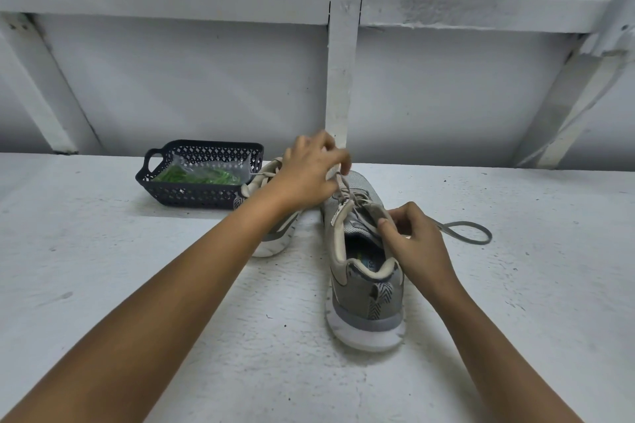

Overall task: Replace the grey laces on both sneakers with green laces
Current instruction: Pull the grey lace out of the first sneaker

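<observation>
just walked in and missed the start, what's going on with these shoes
A person is unlacing the near sneaker: the left hand pinches its grey lace while the right hand grips the shoe's side. The other sneaker sits behind the left arm; the green laces lie bagged in the basket.

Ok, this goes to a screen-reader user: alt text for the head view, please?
Two bare hands work on a grey sneaker on a white table: left hand pinching its grey lace, right hand holding a loose loop. Behind: a second sneaker and a basket of bagged green laces.
</observation>
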Motion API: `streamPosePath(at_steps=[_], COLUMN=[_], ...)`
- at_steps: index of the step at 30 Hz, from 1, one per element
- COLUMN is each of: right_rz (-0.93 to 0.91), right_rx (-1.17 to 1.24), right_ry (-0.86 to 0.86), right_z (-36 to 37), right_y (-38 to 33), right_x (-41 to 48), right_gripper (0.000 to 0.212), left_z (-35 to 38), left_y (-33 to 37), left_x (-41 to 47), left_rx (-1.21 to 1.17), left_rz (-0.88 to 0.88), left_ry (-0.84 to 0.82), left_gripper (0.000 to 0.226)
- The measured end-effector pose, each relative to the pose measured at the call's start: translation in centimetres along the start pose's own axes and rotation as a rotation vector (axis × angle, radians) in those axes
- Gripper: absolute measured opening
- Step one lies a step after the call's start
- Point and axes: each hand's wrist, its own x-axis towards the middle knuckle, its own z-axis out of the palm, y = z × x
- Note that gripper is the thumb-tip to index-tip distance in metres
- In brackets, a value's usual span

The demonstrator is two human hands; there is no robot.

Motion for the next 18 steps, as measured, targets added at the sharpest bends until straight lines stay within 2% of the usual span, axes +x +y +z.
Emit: streamPosePath(at_steps=[3, 8, 10, 14, 16, 18], right_rz=[0.000, -0.005, -0.005, -0.002, -0.002, -0.001], right_rx=[-0.010, -0.003, 0.001, 0.001, 0.008, 0.007], right_ry=[-0.005, -0.001, 0.000, -0.005, -0.006, -0.008], right_z=[0.0, 0.0, -0.1, 0.0, 0.0, -0.1], right_y=[0.0, 0.0, 0.0, -0.1, -0.2, -0.2], right_x=[0.0, 0.0, 0.0, -0.1, -0.1, -0.1], right_gripper=[0.013, 0.014, 0.014, 0.013, 0.014, 0.013], left_z=[-0.1, 0.7, 0.8, 0.3, 0.1, 0.4], left_y=[-0.2, -0.8, -1.0, -1.8, -1.8, -1.5], left_x=[-0.2, -0.2, -0.1, 0.1, -0.2, -0.7], left_rx=[0.078, 0.081, 0.065, 0.030, 0.046, 0.050], left_rz=[0.118, 0.047, -0.010, -0.262, -0.229, -0.064], left_ry=[-0.082, -0.171, -0.105, 0.228, 0.231, 0.146], left_gripper=[0.023, 0.018, 0.019, 0.023, 0.022, 0.029])
